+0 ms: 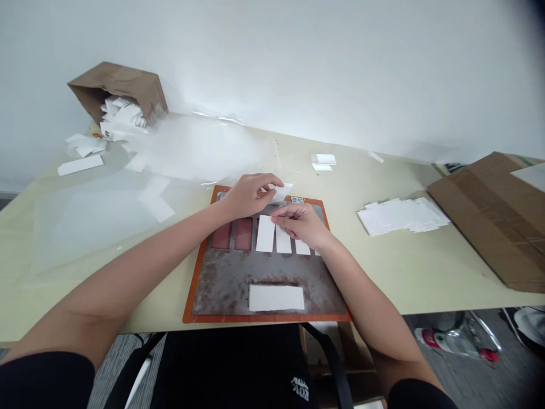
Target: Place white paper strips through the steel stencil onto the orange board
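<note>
In front of the person's body, in the head view, the two hands work close to each other without touching. The left hand [251,196] is a little farther away and pinches a white card [283,193] between thumb and fingers, above the far edge of the grey board [230,278] with orange border. The right hand [303,226] has thumb and finger closed on the upper corner of a second card [265,236], which is over the row of slots. Left of this card, two reddish slots [243,234] are visible; under and beside the right hand, more cards [283,241] lie in the row. Nearer to the body than both hands, a white strip [276,298] rests on the board. Beyond the right hand is a small stack [323,161], and well to its right, a spread pile [400,216].
</note>
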### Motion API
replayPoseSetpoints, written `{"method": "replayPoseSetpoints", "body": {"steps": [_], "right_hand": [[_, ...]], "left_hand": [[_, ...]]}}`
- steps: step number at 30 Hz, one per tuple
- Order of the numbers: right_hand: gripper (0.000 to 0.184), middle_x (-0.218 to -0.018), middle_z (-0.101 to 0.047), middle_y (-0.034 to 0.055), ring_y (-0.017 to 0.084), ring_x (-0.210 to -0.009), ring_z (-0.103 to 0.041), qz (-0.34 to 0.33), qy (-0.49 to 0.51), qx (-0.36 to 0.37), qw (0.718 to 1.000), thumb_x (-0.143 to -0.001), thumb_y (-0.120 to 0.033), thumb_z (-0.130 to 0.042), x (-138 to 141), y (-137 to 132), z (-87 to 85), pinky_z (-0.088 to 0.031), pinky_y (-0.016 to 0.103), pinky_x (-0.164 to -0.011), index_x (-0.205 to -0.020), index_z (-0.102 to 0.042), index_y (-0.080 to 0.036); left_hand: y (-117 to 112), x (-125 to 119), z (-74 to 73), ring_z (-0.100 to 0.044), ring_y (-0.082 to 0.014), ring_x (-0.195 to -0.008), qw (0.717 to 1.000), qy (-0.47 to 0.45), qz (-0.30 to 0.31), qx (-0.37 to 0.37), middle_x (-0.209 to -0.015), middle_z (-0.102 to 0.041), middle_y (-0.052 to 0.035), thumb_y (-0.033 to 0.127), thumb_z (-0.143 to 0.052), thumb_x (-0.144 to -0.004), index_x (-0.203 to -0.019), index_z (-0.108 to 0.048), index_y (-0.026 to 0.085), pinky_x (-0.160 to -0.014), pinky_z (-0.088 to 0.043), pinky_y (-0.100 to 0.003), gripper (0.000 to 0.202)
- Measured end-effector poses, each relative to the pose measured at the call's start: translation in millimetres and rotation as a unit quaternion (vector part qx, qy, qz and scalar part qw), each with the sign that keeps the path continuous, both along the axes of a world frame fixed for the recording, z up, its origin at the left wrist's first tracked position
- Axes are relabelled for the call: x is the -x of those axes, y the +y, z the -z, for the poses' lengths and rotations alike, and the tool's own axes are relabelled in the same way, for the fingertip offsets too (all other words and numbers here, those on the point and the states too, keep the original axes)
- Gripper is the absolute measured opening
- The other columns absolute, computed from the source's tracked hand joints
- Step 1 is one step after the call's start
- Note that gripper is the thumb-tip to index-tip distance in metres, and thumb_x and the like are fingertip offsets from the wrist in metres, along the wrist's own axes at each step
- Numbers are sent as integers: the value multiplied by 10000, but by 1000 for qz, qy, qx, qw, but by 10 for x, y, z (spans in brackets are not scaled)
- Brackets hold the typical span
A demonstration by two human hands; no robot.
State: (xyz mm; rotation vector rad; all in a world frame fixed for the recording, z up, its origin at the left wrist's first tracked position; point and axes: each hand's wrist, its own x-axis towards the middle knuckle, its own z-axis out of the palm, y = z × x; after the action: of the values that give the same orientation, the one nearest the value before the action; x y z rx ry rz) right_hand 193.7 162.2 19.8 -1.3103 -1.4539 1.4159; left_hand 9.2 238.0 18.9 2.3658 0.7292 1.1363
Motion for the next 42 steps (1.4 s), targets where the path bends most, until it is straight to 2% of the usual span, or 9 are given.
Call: {"method": "replayPoseSetpoints", "body": {"steps": [13, 22, 24, 26, 28, 30, 36, 39, 42], "right_hand": [[251, -430, -446, -90, 53, -376, -352, -9, 9, -3, 1000, -727, -404, -789, -26, 8, 41, -210, 226, -380, -837, -744, -183], [261, -448, -445, -84, 66, -396, -359, -17, -33, -3, 999, -760, -436, -751, -24, 4, 10, -260, 239, -406, -857, -747, -194], [245, -555, -556, -40, 78, -451, -415, -14, -75, -28, 997, -780, -437, -726, -14, -2, 6, -316, 251, -439, -854, -755, -205], [221, -746, -655, 11, 107, -576, -511, 0, -130, -85, 988, -778, -414, -726, -8, -11, 4, -387, 266, -507, -867, -763, -215], [221, -863, -669, 32, 141, -708, -567, 16, -179, -148, 973, -772, -379, -731, -7, -24, 0, -430, 277, -579, -926, -768, -223], [229, -852, -646, 31, 158, -756, -580, 14, -207, -186, 960, -785, -355, -719, -11, -39, -7, -443, 282, -609, -971, -765, -231], [160, -862, -648, 36, 147, -719, -579, -49, -261, -209, 941, -812, -333, -725, -25, -68, -22, -447, 290, -633, -926, -768, -229], [226, -912, -657, 42, 154, -734, -590, -54, -276, -205, 937, -796, -376, -754, -59, -71, -30, -457, 300, -647, -972, -759, -234], [388, -959, -649, 50, 176, -778, -606, -78, -293, -193, 933, -727, -443, -817, -115, -82, -67, -470, 316, -664, -1049, -746, -239]], "left_hand": [[-6, -4, -1, -710, -120, -785, 1000, -1, 1, 3, -921, -757, -12, 153, -507, -856, -1009, -667, 196, -696, -545, -219, 226], [11, -7, 6, -711, -123, -787, 1000, 1, 1, 4, -935, -758, -13, 160, -505, -854, -1012, -670, 200, -702, -550, -224, 232], [14, -5, 8, -711, -124, -787, 1000, 2, 2, 4, -929, -757, -11, 160, -508, -855, -1013, -668, 202, -703, -550, -226, 230], [12, -4, 11, -710, -121, -788, 1000, 0, 2, 3, -933, -755, -11, 159, -508, -858, -1012, -668, 202, -705, -549, -223, 226], [10, -4, 14, -709, -118, -793, 1000, -2, 1, 2, -948, -755, -14, 154, -511, -859, -1013, -668, 198, -707, -546, -217, 225], [7, -4, 14, -707, -115, -792, 1000, -4, 1, 2, -953, -755, -15, 149, -514, -855, -1014, -670, 194, -704, -543, -210, 228], [-8, -4, -13, -709, -119, -792, 1000, -2, 0, 8, -959, -756, -18, 143, -508, -848, -1006, -669, 195, -702, -544, -214, 231], [-14, -6, -20, -709, -122, -785, 1000, 1, -3, 12, -939, -755, -12, 147, -511, -851, -998, -669, 202, -700, -547, -220, 223], [-14, -5, -14, -710, -124, -790, 1000, 2, -5, 17, -938, -754, -13, 153, -511, -859, -1003, -669, 204, -700, -548, -220, 220]]}}
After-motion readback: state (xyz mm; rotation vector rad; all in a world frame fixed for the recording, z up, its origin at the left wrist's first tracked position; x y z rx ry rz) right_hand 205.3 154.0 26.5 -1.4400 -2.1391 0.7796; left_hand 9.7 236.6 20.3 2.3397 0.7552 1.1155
